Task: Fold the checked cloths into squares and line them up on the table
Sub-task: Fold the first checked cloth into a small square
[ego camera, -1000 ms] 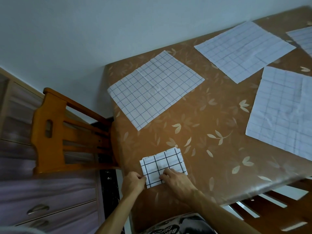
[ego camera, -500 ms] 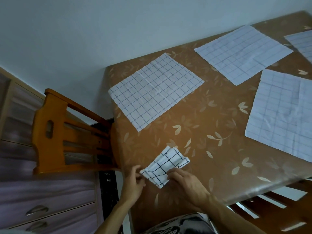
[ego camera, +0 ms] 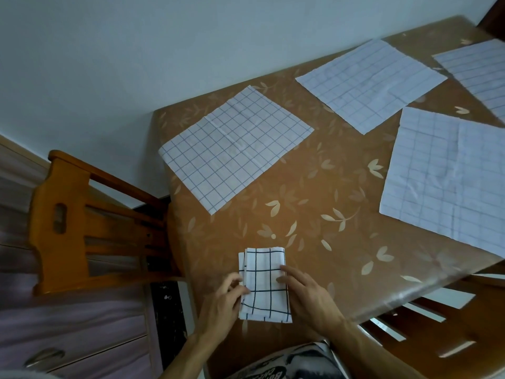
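**Folded checked cloth pinned flat at the near edge of the bench**

Nearest the camera, a patterned garment fills the bottom edge between 2 bare forearms. Just beyond it, the folded cloth lies flat on the brown leaf-patterned bench, close to its near edge. It is a small upright rectangle, white with bold dark checks, and a narrow strip of an under layer shows along its left side. The left hand touches the cloth's left edge with fingers curled against it; whether it pinches the layers or only presses on them cannot be told. The right hand lies loosely spread, fingertips resting on the cloth's right edge, holding nothing.

To the left, off the bench, an orange wooden chair stands before a drawer unit.

Farther back, 4 unfolded cloths with fine checks lie spread flat and apart from one another: 1 at centre, 1 at the right, 1 behind it, and 1 cut off by the far right frame edge. A pale wall rises behind the bench.
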Demonstrator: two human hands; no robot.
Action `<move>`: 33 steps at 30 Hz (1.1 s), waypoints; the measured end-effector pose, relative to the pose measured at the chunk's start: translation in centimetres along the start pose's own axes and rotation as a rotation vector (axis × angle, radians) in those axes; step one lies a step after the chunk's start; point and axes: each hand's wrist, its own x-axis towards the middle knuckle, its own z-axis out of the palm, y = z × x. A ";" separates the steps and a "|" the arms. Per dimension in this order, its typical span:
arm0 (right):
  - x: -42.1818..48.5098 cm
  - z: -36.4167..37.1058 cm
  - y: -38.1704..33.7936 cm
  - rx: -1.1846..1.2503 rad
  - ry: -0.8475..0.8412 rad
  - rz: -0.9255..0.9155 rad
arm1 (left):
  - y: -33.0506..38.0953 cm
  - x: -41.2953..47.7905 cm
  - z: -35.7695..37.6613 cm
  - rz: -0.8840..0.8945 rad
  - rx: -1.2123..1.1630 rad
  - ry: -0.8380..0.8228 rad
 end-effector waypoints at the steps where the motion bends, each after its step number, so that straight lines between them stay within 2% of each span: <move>1: 0.0 0.2 0.1 -0.030 -0.021 -0.001 | 0.0 -0.1 0.0 0.022 0.018 -0.003; 7: 0.3 0.9 1.1 -0.199 -0.212 -0.001 | -0.5 -0.4 0.0 0.109 0.045 -0.060; 10: 0.5 0.9 1.3 -0.193 -0.240 -0.012 | -0.8 -0.6 0.2 0.103 0.021 -0.072; 14: 0.1 1.3 2.0 -0.115 -0.206 -0.013 | -0.1 -0.3 0.1 -0.067 -0.161 -0.024; 17: -0.2 1.4 2.2 -0.076 -0.098 -0.017 | -0.1 0.1 0.2 -0.154 -0.251 -0.019; 21: 0.0 1.1 2.2 -0.013 -0.042 -0.024 | -0.5 0.2 0.2 -0.170 -0.242 -0.023; 27: 0.8 1.1 1.8 0.151 0.014 0.071 | -0.7 0.2 0.4 -0.145 -0.250 -0.003; 31: 1.7 0.9 1.1 0.221 0.052 0.142 | -0.4 0.8 0.5 -0.234 -0.371 0.010; 33: 2.0 1.2 0.8 0.207 0.036 0.169 | -0.5 1.1 0.8 -0.268 -0.352 -0.003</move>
